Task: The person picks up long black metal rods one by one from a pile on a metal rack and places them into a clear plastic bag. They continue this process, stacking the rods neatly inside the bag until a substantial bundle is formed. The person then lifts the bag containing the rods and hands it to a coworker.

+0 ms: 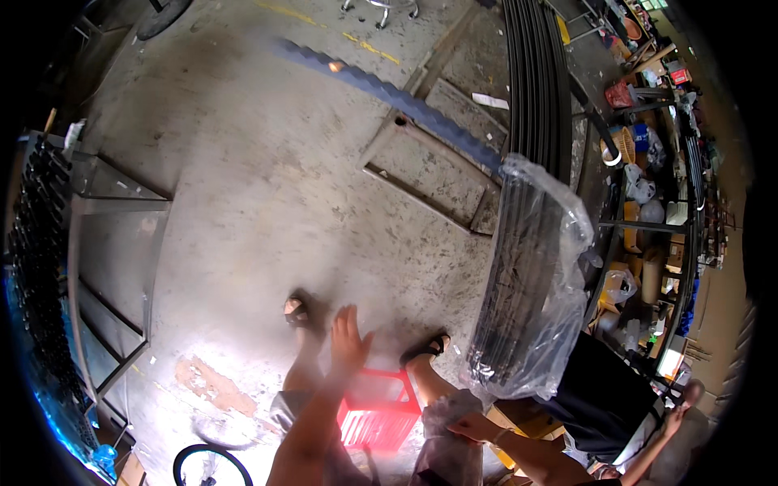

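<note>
My left hand (348, 344) is held out over the floor between my feet, fingers stretched and thumb apart, with nothing in it. Just below it, between my legs, stands a bright red plastic piece with slatted sides (377, 425), a stool or a basket; I cannot tell which. My right hand (472, 427) rests on the grey cloth over my right knee (450, 411), its fingers laid out loosely and holding nothing I can see. A bundle of dark strips in clear plastic wrap (527, 283) lies to the right of my right foot.
A stack of long black bars (536, 81) extends beyond the wrapped bundle. A wavy blue-grey strip (397, 97) crosses a metal frame (421, 193) on the floor. At left stands a metal rack (121, 202); at right, cluttered shelves (648, 225). Another person's arm (660, 441) shows lower right.
</note>
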